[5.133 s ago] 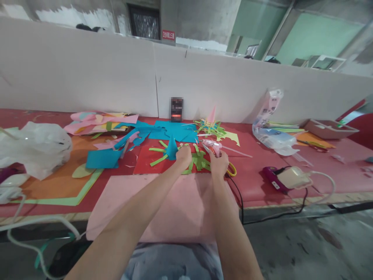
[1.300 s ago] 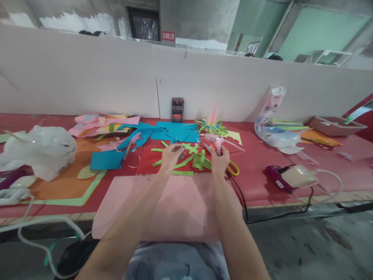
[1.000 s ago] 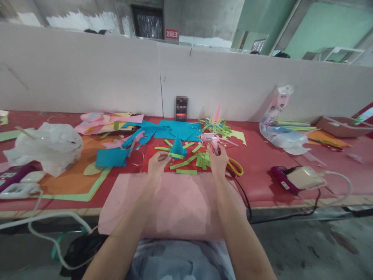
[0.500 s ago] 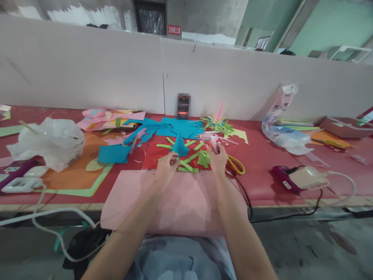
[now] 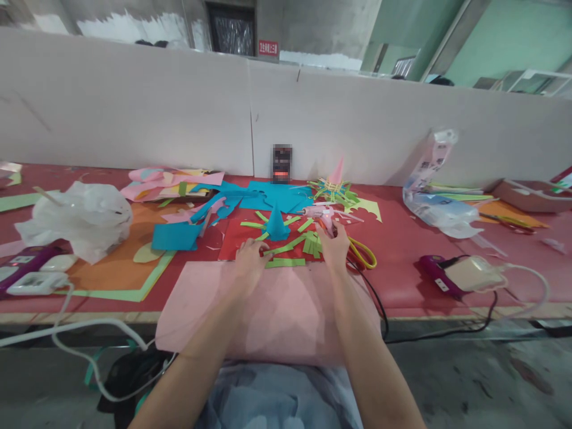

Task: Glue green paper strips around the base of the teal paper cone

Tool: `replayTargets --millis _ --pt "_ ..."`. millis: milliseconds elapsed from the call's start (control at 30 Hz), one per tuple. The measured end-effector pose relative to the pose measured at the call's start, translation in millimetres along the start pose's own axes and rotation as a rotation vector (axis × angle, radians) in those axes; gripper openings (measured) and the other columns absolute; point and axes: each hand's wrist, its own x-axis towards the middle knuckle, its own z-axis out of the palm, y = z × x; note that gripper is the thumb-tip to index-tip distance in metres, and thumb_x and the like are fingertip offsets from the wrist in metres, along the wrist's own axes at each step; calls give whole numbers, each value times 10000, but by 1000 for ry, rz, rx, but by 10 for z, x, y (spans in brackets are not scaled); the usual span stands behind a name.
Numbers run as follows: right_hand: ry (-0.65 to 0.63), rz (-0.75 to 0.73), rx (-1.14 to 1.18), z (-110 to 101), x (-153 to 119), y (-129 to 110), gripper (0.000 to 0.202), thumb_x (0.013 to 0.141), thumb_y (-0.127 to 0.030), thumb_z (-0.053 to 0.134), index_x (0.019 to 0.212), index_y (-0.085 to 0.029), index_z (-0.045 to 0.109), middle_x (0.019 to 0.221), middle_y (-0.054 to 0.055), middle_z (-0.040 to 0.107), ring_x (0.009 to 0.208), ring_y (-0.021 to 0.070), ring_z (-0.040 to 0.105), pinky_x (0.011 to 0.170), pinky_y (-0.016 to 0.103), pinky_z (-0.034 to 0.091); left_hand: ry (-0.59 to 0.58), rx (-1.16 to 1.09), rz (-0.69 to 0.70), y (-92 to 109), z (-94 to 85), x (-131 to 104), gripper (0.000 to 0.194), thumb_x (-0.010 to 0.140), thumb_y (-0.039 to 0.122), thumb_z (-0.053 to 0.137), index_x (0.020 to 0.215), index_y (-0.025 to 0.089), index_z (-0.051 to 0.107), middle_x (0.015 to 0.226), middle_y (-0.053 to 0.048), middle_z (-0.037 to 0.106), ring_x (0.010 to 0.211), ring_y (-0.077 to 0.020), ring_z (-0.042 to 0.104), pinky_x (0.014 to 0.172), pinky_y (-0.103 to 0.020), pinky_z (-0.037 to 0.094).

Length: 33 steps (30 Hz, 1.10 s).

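My right hand (image 5: 335, 239) grips a pink hot glue gun (image 5: 322, 212), its nozzle pointing left above the work area. My left hand (image 5: 251, 257) is closed in a pinch at the near end of a light green paper strip (image 5: 290, 245). Between and beyond my hands a blue paper cone (image 5: 276, 225) stands upright, with several green strips spread out around its base. A fringed green paper piece (image 5: 311, 244) lies just left of my right hand. One loose green strip (image 5: 286, 263) rests along the front. What is between my left fingertips is partly hidden.
A pink cone with woven strips (image 5: 336, 179) stands behind the glue gun. Blue paper scraps (image 5: 277, 195) lie at the back, a crumpled white plastic bag (image 5: 83, 217) at left. Yellow-handled scissors (image 5: 364, 253) and a power strip (image 5: 440, 275) lie right. Pink board (image 5: 268, 310) covers the front edge.
My left hand has shifted slightly left and toward me, away from the cone's base. Strips near its fingertips have changed position. My right hand with the glue gun has hardly moved.
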Motion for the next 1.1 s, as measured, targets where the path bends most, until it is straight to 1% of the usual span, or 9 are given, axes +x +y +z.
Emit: replayTargets --millis 133,300,367,467,567,633,700,800,1100 --pt "-64 -13 12 -23 -54 -86 570 635 -498 665 1065 -135 574 991 87 624 870 181 569 809 324 462 -29 -41 -18 -10 17 12 110 755 297 645 803 203 675 910 -66 612 913 -236 575 784 -340 431" --pt "-128 -70 2 -5 -98 -31 436 676 -453 639 1008 -199 514 974 40 616 831 163 580 748 296 460 -15 -49 -24 34 -29 -13 142 771 337 631 772 198 660 902 -70 604 929 -248 569 809 -361 430" --pt "-154 -103 -65 -6 -111 -5 412 688 -447 627 1008 -220 503 991 27 612 849 170 583 739 296 456 41 -38 -13 61 -52 -33 167 810 334 582 856 194 661 962 -84 601 972 -259 555 848 -385 424" --pt "-200 -152 -208 -13 -139 -6 404 710 -426 610 1049 -239 491 1051 29 614 911 192 585 745 305 446 108 -6 -4 76 -48 -58 253 862 283 490 1054 190 628 1117 -113 582 1065 -277 526 908 -421 408" --pt "-228 -231 -355 -1 -171 -29 374 736 -371 595 1067 -234 486 1098 52 617 949 214 585 755 321 436 63 -4 70 57 17 -68 353 874 224 449 1210 191 554 1293 -113 528 1194 -276 474 999 -426 359" --pt "-233 -305 -428 21 -188 -39 337 751 -328 583 1057 -222 491 1097 67 623 959 221 583 779 331 429 20 2 141 38 72 -69 389 877 200 432 1256 189 522 1367 -103 485 1262 -261 428 1053 -417 309" --pt "-232 -357 -477 45 -200 -45 308 761 -295 571 1050 -216 497 1084 73 630 968 225 580 798 335 420 -9 29 179 24 117 -70 384 885 205 419 1254 192 527 1386 -98 474 1289 -252 406 1074 -420 279" --pt "-225 -375 -515 69 -213 -56 286 776 -273 548 1052 -214 504 1064 73 636 967 228 575 792 331 415 -15 67 190 19 145 -73 356 898 235 408 1222 204 554 1371 -93 494 1285 -245 414 1075 -422 269" --pt "-217 -391 -597 93 -236 -45 284 777 -247 566 1058 -219 528 959 60 658 887 229 563 750 326 397 -8 85 186 53 111 -87 357 900 229 401 1220 197 557 1361 -101 505 1267 -253 437 1059 -427 287"
